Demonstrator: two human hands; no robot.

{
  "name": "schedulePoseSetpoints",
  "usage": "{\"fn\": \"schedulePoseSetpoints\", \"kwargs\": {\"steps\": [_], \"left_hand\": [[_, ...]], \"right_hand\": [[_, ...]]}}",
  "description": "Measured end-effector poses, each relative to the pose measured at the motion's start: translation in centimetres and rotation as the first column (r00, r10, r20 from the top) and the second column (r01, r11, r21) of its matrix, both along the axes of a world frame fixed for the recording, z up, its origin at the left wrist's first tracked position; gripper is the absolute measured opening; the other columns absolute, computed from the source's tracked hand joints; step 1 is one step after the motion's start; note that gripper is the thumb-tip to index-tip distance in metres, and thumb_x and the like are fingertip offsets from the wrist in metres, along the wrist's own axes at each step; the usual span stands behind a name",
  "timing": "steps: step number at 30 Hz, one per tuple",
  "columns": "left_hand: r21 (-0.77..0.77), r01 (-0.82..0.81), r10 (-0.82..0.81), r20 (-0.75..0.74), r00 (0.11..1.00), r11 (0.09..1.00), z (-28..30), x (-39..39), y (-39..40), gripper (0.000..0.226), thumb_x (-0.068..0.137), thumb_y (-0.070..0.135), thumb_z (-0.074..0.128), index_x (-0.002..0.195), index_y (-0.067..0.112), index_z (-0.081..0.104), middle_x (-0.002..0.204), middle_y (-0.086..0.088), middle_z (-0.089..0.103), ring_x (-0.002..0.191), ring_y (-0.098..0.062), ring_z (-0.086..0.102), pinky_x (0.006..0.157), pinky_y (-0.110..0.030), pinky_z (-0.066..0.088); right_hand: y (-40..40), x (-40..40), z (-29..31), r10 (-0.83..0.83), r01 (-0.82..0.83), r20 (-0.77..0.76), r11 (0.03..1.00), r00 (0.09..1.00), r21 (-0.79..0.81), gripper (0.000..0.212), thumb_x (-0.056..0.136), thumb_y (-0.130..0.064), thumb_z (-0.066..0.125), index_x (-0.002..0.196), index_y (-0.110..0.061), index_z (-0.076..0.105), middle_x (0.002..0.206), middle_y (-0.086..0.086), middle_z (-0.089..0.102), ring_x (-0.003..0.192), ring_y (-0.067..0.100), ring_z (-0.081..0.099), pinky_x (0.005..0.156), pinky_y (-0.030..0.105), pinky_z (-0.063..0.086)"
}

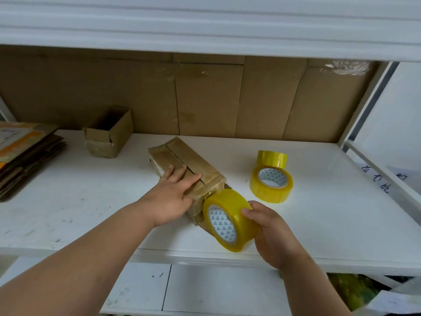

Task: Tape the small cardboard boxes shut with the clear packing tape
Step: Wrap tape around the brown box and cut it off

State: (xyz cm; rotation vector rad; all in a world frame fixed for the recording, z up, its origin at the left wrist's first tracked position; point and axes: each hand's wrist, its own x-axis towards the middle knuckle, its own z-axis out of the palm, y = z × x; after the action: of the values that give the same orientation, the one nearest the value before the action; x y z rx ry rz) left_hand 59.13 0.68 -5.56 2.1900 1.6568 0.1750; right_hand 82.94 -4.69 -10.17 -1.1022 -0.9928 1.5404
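Cardboard sheets (205,94) line the back of my white shelf (79,201); flattened cartons (25,156) and an open box (109,133) sit left, two spare tape rolls (271,181) right. The closed box (182,160) lies centre under my flat, relaxed left hand (173,197). My right hand (271,231) grips the tape roll (230,220) against its near end.

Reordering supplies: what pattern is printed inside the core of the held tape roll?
Small teal triangles on white, in the head view, inside the tape roll.
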Motion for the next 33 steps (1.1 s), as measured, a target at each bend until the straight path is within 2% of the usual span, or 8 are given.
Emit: {"fn": "schedulePoseSetpoints", "kwargs": {"steps": [5,8,11,18,22,24,29,33], "left_hand": [[-0.013,-0.004,0.004,0.020,1.000,1.000,0.3,0.2,1.5,0.078,0.083,0.065,0.041,0.154,0.038,0.024,0.165,0.010,-0.002,0.152,-0.024,-0.006,0.123,-0.044,0.011],[0.098,0.006,-0.003,-0.034,0.999,0.995,0.0,-0.1,3.1,0.067,0.095,0.054,0.052,0.153,0.031,0.030,0.164,0.004,0.008,0.150,-0.025,0.014,0.121,-0.041,0.021],[0.123,0.054,-0.042,-0.093,0.995,0.991,-0.3,-1.0,3.7,0.061,0.100,0.044,0.047,0.155,0.038,0.019,0.164,0.001,0.014,0.148,-0.026,0.020,0.119,-0.042,0.024],[0.110,0.118,-0.101,-0.152,0.983,0.987,-0.7,-2.1,4.7,0.048,0.105,0.040,0.035,0.149,0.053,0.021,0.166,-0.001,0.005,0.151,-0.029,0.006,0.122,-0.040,0.015],[0.075,0.149,-0.133,-0.188,0.973,0.986,-0.4,-1.8,5.1,0.048,0.106,0.040,0.031,0.151,0.051,0.019,0.166,0.002,0.001,0.152,-0.029,0.000,0.123,-0.042,0.011],[0.056,0.161,-0.148,-0.191,0.970,0.985,0.1,-2.2,5.2,0.048,0.106,0.039,0.029,0.152,0.051,0.017,0.166,0.004,-0.001,0.152,-0.027,-0.003,0.123,-0.043,0.009],[0.065,0.175,-0.154,-0.251,0.956,0.982,0.9,-4.1,6.2,0.049,0.106,0.044,0.026,0.151,0.054,0.011,0.166,0.008,-0.001,0.152,-0.025,0.001,0.123,-0.043,0.012],[0.127,0.122,-0.077,-0.315,0.946,0.984,1.4,-4.9,6.3,0.049,0.106,0.042,0.026,0.150,0.057,0.010,0.165,0.014,0.004,0.150,-0.027,0.014,0.117,-0.042,0.027]], "right_hand": [[-0.6,-1.9,0.4,-0.026,0.027,-0.059,1.000,0.998,0.010,0.032,0.076,-0.018,0.073,0.102,-0.002,0.064,0.104,0.024,0.070,0.096,0.035,0.067,0.086,0.045,0.051],[-0.8,-3.4,0.6,-0.044,0.045,-0.079,0.999,0.996,0.002,0.025,0.079,-0.019,0.066,0.099,-0.005,0.066,0.099,0.017,0.073,0.094,0.031,0.069,0.084,0.042,0.054],[-0.7,-5.0,0.9,-0.044,0.043,-0.023,0.999,0.999,-0.007,0.015,0.089,-0.012,0.062,0.101,-0.005,0.066,0.102,0.019,0.072,0.094,0.030,0.067,0.090,0.045,0.052],[-0.5,-7.2,1.1,-0.043,0.036,0.211,0.999,0.976,0.039,0.009,0.095,-0.021,0.062,0.095,-0.018,0.070,0.092,0.005,0.074,0.083,0.015,0.065,0.079,0.031,0.051],[-1.1,-7.4,0.8,-0.109,0.101,0.269,0.994,0.957,0.045,0.035,0.080,-0.044,0.063,0.091,-0.012,0.068,0.091,0.011,0.071,0.080,0.020,0.061,0.077,0.035,0.049],[-1.5,-7.7,0.7,-0.122,0.110,0.296,0.992,0.947,0.057,0.034,0.082,-0.046,0.062,0.087,-0.012,0.066,0.084,0.008,0.068,0.077,0.018,0.059,0.074,0.034,0.048],[-1.3,-8.8,0.8,-0.106,0.089,0.302,0.994,0.947,0.068,0.027,0.093,-0.040,0.061,0.083,-0.015,0.063,0.077,-0.001,0.060,0.072,0.013,0.053,0.070,0.031,0.044],[-0.5,-10.1,1.1,0.005,-0.002,0.125,1.000,0.992,-0.024,0.004,0.076,-0.023,0.062,0.077,-0.020,0.065,0.077,-0.001,0.060,0.075,0.015,0.055,0.070,0.030,0.043]]}}
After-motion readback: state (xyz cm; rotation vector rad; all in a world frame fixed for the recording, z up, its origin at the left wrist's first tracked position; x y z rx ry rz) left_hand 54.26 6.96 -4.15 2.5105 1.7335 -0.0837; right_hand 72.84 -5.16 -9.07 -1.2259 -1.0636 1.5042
